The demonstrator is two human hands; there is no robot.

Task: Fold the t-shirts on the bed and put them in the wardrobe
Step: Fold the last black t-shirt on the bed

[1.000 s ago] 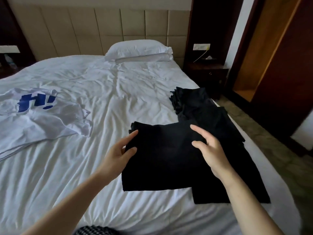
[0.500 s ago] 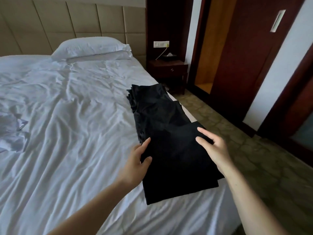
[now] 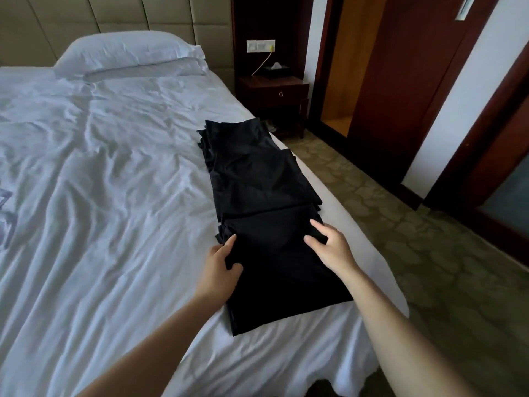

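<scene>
A folded black t-shirt lies near the right edge of the white bed. Its far end overlaps a row of other folded black garments that runs towards the headboard. My left hand holds the shirt's left edge, thumb on top of the fabric. My right hand rests on the shirt's right side with straight fingers and a spread thumb. A sliver of a white t-shirt shows at the far left edge. The wardrobe stands open beyond the bed's right side, its shelf bare.
A white pillow lies at the padded headboard. A dark nightstand with a tissue box stands between bed and wardrobe. Patterned carpet runs along the bed's right side. A dark door frame rises at the far right.
The folded black shirt has moved right and now lies over the near end of the black row. My view turned right, so the white printed shirt has almost left the frame.
</scene>
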